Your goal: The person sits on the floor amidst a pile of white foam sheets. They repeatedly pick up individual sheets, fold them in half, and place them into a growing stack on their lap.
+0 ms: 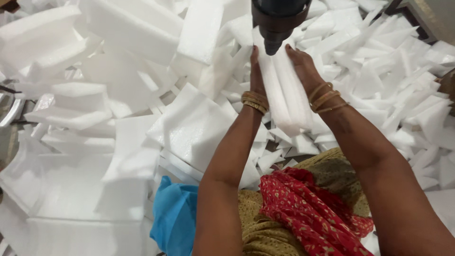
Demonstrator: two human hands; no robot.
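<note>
Both my hands grip a long bundle of white foam strips (283, 90) that points away from me. My left hand (256, 71) presses its left side, and my right hand (302, 66) presses its right side. Gold bangles sit on both wrists. A dark cylindrical tool (278, 21) hangs from above, with its tip just over the far end of the bundle, between my hands. The fingers of both hands are partly hidden by the foam and the tool.
White foam sheets (189, 128) and cut foam scraps (398, 71) lie all around. Thick foam blocks (66, 114) are stacked at the left. A blue cloth (175, 218) and a red patterned cloth (308, 208) lie over my lap.
</note>
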